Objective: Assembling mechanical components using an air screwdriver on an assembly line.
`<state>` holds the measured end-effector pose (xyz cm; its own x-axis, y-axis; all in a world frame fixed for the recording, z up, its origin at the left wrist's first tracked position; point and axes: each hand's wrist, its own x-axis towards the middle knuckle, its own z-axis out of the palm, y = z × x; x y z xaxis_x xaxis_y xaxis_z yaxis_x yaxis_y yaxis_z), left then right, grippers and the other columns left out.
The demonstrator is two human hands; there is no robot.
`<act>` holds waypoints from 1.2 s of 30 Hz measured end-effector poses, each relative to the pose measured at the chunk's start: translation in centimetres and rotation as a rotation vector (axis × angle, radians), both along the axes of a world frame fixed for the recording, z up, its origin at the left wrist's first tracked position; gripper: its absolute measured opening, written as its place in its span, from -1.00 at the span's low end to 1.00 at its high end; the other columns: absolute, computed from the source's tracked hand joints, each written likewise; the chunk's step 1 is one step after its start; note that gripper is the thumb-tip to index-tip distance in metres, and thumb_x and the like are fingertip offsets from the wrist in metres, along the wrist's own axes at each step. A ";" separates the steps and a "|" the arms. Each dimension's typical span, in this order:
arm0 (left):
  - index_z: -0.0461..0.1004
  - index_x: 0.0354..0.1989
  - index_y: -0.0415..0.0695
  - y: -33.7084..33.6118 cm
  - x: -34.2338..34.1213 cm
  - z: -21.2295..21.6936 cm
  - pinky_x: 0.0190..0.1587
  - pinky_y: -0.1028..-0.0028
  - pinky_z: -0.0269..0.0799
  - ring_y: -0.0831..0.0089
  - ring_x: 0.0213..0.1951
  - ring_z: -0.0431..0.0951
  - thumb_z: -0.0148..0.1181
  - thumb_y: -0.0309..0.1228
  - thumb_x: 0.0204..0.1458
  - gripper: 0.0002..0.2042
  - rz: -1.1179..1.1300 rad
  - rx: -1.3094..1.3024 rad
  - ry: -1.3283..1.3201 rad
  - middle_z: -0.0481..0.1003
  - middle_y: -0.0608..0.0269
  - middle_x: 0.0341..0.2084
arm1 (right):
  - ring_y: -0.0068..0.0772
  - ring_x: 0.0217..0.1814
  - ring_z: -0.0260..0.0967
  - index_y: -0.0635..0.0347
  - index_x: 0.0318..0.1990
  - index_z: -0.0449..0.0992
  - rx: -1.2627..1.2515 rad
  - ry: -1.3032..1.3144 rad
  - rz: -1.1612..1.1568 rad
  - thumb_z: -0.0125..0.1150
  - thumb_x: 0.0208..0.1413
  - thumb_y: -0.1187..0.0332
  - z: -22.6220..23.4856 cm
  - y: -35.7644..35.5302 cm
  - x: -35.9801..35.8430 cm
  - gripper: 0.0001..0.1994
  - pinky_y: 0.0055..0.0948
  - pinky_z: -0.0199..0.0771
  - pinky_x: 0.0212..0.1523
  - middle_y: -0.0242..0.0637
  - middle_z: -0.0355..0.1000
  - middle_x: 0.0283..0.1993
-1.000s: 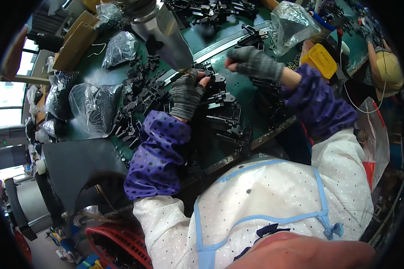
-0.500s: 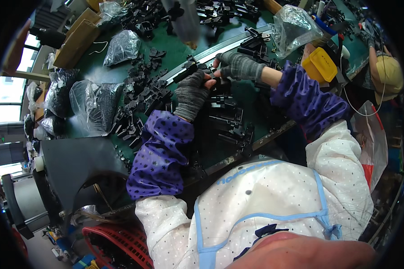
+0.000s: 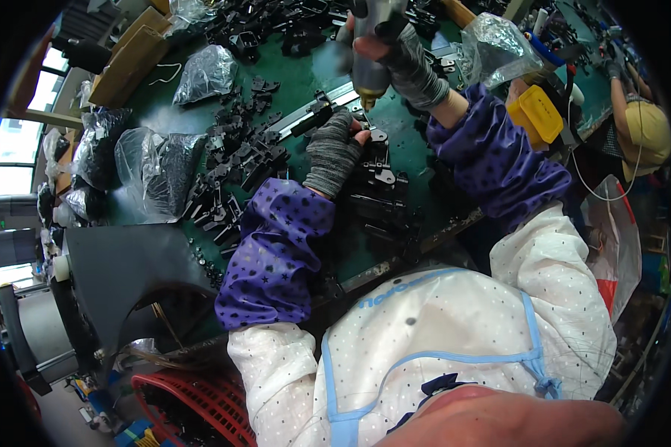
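Observation:
My right hand [image 3: 411, 67], in a grey fingerless glove, wraps round an upright power screwdriver [image 3: 370, 78] above the bench. The driver's brass-coloured nose points down, just above my left fingertips. My left hand [image 3: 333, 153], gloved the same way, is closed on a black metal part [image 3: 314, 121] that sticks out to its left. A silver metal strip [image 3: 287, 125] lies behind that hand. To its right, a black assembly with shiny plates [image 3: 380, 171] rests on the bench; how far it connects with the held part is hidden.
Piles of black parts [image 3: 238, 153] cover the green bench [image 3: 305, 71] on the left and at the back. Plastic bags of parts [image 3: 205, 74] stand around them. A yellow container [image 3: 536, 117] sits at right. A red basket [image 3: 190, 395] stands below left. Another person [image 3: 644, 130] works at far right.
My right hand has left the part, moved up and taken hold of the screwdriver, which has come down and right. My left hand has shifted slightly right, still on the part.

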<state>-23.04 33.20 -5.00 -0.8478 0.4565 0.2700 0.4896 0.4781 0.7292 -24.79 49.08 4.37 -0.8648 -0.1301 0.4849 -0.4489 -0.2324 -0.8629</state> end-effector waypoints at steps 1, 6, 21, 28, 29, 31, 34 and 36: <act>0.38 -0.49 -0.13 -0.1 0.0 0.1 -0.42 0.43 0.35 0.35 -0.50 0.48 0.25 -0.36 -0.24 -0.81 0.001 -0.001 -0.003 0.44 0.20 -0.61 | -0.35 -0.32 0.39 0.21 -0.09 0.21 -0.057 -0.013 0.009 0.18 -0.15 0.30 -0.7 -0.4 0.1 -0.56 -0.38 0.45 -0.29 -0.23 0.32 -0.29; 0.38 -0.48 -0.13 -0.2 0.0 0.0 -0.41 0.45 0.35 0.37 -0.50 0.48 0.24 -0.37 -0.23 -0.81 0.022 -0.013 0.029 0.44 0.21 -0.60 | -0.42 -0.33 0.37 0.21 -0.12 0.25 -0.123 -0.036 0.024 0.18 -0.16 0.32 -1.8 -1.2 0.1 -0.60 -0.44 0.42 -0.32 -0.28 0.32 -0.28; 0.35 -0.51 -0.13 -0.1 0.4 -0.6 -0.44 0.41 0.35 0.27 -0.50 0.48 0.26 -0.41 -0.26 -0.81 0.010 0.060 0.137 0.43 0.18 -0.62 | -0.48 -0.38 0.38 0.28 -0.17 0.30 -0.025 -0.141 0.063 0.27 -0.24 0.16 -1.5 -1.7 -1.4 -0.50 -0.43 0.47 -0.43 -0.30 0.35 -0.40; 0.34 -0.50 -0.15 -0.3 0.4 -0.4 -0.45 0.40 0.36 0.26 -0.49 0.49 0.25 -0.42 -0.26 -0.81 -0.008 0.021 0.259 0.43 0.18 -0.61 | -0.51 -0.40 0.37 0.29 -0.22 0.31 0.106 -0.099 0.060 0.22 -0.25 0.06 -2.6 -1.9 -2.3 -0.48 -0.50 0.44 -0.42 -0.26 0.37 -0.36; 0.34 -0.50 -0.15 -0.1 0.5 -0.4 -0.45 0.40 0.36 0.26 -0.50 0.48 0.25 -0.43 -0.27 -0.80 0.001 0.021 0.253 0.43 0.18 -0.61 | -0.51 -0.39 0.37 0.29 -0.22 0.32 0.103 -0.112 0.065 0.23 -0.25 0.07 -2.5 -1.8 -2.1 -0.49 -0.50 0.45 -0.42 -0.26 0.37 -0.35; 0.34 -0.51 -0.15 -0.3 0.2 -0.3 -0.44 0.40 0.36 0.25 -0.48 0.47 0.26 -0.43 -0.29 -0.80 0.041 -0.015 0.223 0.43 0.18 -0.57 | -0.52 -0.32 0.37 0.31 -0.21 0.31 0.048 -0.087 0.093 0.28 -0.28 0.11 -1.7 -2.3 -1.8 -0.48 -0.50 0.45 -0.38 -0.23 0.35 -0.28; 0.35 -0.50 -0.14 0.2 -0.3 -0.3 -0.41 0.38 0.35 0.26 -0.47 0.46 0.25 -0.43 -0.29 -0.80 -0.028 -0.066 0.143 0.42 0.18 -0.56 | -0.47 -0.47 0.38 0.21 -0.07 0.25 -0.030 0.065 0.147 0.19 -0.15 0.23 1.2 -1.7 -1.1 -0.53 -0.50 0.43 -0.44 -0.22 0.36 -0.28; 0.37 -0.52 -0.14 -1.4 -1.3 1.8 -0.36 0.39 0.34 0.29 -0.44 0.45 0.24 -0.45 -0.28 -0.84 -0.135 0.015 0.296 0.41 0.21 -0.54 | -0.59 -0.44 0.28 0.22 -0.18 0.30 0.045 0.028 0.125 0.25 -0.14 0.30 -0.2 1.5 -3.6 -0.63 -0.56 0.32 -0.45 -0.42 0.32 -0.46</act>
<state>-24.29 31.79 -3.21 -0.6636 0.5533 0.5034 0.7397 0.3853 0.5517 -28.40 50.55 4.16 -0.8265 -0.2583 0.5002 -0.4430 -0.2498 -0.8610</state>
